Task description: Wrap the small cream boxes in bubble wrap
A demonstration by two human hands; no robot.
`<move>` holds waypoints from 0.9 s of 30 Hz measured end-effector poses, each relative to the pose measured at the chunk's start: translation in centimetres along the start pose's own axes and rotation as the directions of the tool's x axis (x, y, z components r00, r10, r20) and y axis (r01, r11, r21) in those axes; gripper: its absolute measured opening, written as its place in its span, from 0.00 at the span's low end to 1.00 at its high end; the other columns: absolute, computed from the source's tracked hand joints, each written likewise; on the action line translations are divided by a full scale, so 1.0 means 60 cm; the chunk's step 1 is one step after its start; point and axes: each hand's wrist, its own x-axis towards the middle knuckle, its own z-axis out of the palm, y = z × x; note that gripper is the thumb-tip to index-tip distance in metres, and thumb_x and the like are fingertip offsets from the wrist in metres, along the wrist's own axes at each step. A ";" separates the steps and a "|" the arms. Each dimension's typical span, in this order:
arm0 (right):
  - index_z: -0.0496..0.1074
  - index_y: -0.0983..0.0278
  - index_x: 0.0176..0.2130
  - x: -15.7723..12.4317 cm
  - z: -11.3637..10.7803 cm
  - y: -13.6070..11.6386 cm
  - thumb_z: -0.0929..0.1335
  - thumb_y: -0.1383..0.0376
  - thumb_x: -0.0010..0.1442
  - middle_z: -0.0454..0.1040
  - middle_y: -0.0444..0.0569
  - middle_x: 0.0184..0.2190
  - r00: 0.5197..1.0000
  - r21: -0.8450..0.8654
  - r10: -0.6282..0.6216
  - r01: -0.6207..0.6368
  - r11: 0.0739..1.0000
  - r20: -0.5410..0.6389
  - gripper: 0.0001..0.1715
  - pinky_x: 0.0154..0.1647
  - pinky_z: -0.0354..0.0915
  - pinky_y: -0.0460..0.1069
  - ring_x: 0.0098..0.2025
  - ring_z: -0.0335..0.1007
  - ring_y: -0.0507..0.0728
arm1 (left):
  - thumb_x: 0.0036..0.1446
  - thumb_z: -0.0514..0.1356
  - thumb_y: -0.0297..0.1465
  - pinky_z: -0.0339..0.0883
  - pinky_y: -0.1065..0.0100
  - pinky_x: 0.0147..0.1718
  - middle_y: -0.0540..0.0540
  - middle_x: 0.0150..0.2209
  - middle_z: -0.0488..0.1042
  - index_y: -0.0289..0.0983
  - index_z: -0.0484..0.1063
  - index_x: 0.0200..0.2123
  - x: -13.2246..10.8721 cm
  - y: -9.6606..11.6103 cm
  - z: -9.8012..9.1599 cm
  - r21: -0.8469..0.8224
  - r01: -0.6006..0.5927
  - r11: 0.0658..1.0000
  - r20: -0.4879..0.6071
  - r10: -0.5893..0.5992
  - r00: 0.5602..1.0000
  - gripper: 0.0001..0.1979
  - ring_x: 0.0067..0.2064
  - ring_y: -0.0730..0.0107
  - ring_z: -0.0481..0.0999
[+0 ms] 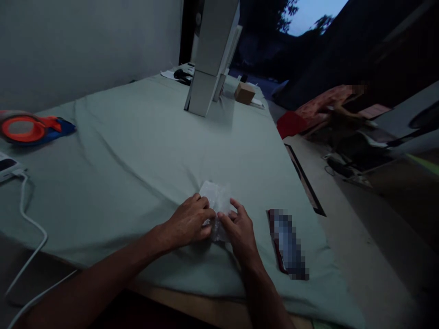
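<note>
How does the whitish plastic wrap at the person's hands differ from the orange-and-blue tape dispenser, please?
The plastic wrap is whitish and partly see-through; the tape dispenser is vivid orange and blue.
The plastic wrap looks crinkled and flimsy, whereas the tape dispenser has a firm, ring-like form.
The plastic wrap is held by the left hand and right hand; the tape dispenser lies untouched.
Both are at the pale green cloth.

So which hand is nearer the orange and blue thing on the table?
The left hand, on the side of the crinkled plastic towards the orange and blue thing; the right hand is on the other side.
</note>
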 end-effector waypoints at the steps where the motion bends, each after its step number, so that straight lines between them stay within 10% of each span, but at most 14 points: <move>1: 0.59 0.68 0.59 0.001 0.003 -0.002 0.72 0.56 0.49 0.76 0.45 0.28 0.999 0.094 0.041 -0.043 0.995 0.022 0.43 0.28 0.65 0.48 0.28 0.71 0.55 | 0.53 0.61 0.27 0.64 0.63 0.45 0.44 0.38 0.71 0.38 0.76 0.39 0.001 -0.001 0.001 -0.006 0.002 1.000 -0.001 -0.002 1.000 0.09 0.43 0.61 0.66; 8: 0.63 0.69 0.55 -0.002 0.016 -0.009 0.75 0.55 0.44 0.73 0.40 0.24 0.993 0.302 0.114 -0.121 0.946 0.042 0.44 0.24 0.63 0.45 0.23 0.68 0.52 | 0.52 0.61 0.27 0.64 0.60 0.47 0.45 0.40 0.71 0.36 0.71 0.43 0.004 -0.001 0.005 -0.072 0.023 0.997 -0.007 -0.023 1.000 0.13 0.44 0.60 0.67; 18: 0.61 0.66 0.60 -0.026 0.001 -0.026 0.66 0.61 0.57 0.75 0.57 0.46 0.961 -0.066 -0.118 0.138 0.988 0.251 0.33 0.27 0.66 0.47 0.31 0.69 0.53 | 0.47 0.58 0.23 0.64 0.53 0.51 0.41 0.49 0.70 0.36 0.55 0.61 -0.006 -0.011 0.013 -0.411 0.118 0.904 -0.051 -0.152 0.987 0.35 0.48 0.59 0.70; 23: 0.52 0.66 0.66 -0.028 0.012 -0.006 0.63 0.67 0.58 0.74 0.57 0.48 0.869 -0.453 -0.363 0.487 0.746 0.336 0.38 0.38 0.71 0.52 0.35 0.73 0.56 | 0.47 0.56 0.23 0.70 0.65 0.37 0.43 0.45 0.70 0.35 0.65 0.54 -0.001 -0.013 0.006 -0.598 0.311 0.739 0.003 -0.385 0.923 0.27 0.37 0.69 0.71; 27: 0.43 0.67 0.68 -0.030 0.023 -0.008 0.60 0.74 0.54 0.71 0.61 0.53 0.794 -0.602 -0.443 0.607 0.520 0.417 0.45 0.45 0.71 0.57 0.48 0.72 0.62 | 0.50 0.58 0.26 0.68 0.62 0.43 0.44 0.42 0.71 0.35 0.69 0.45 0.002 -0.003 0.013 -0.538 0.280 0.795 -0.100 -0.390 0.916 0.17 0.42 0.64 0.71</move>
